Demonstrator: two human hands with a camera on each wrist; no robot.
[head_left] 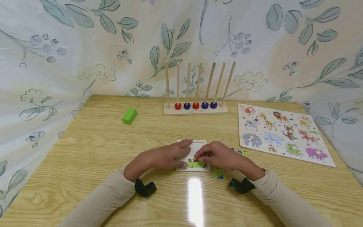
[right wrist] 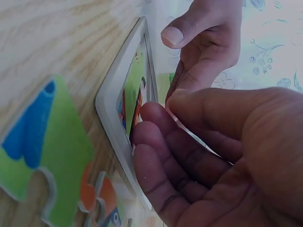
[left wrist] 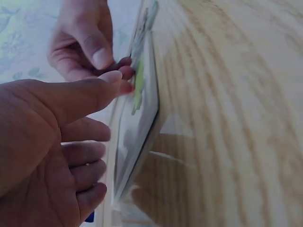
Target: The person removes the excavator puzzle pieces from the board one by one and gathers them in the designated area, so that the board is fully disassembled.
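A small white puzzle tray point(head_left: 198, 147) lies flat on the table, with green jigsaw pieces point(head_left: 194, 165) along its near edge. My right hand point(head_left: 222, 156) pinches a small jigsaw piece point(head_left: 196, 159) with some red on it, low over the tray; the fingers hide most of it. Across the tray's left side rests my left hand point(head_left: 164, 156), fingers fairly straight and thumb close to the green pieces. Loose pieces point(head_left: 219, 173) lie right of the tray, partly under the right hand. One of them, a green and blue piece point(right wrist: 66, 142), shows large in the right wrist view.
Behind the tray stands a wooden rack point(head_left: 195, 110) with upright pegs and several red and blue beads. An animal peg board point(head_left: 283, 134) lies at the right. At the back left is a green block point(head_left: 129, 116). A patterned cloth point(head_left: 113, 47) hangs behind the table.
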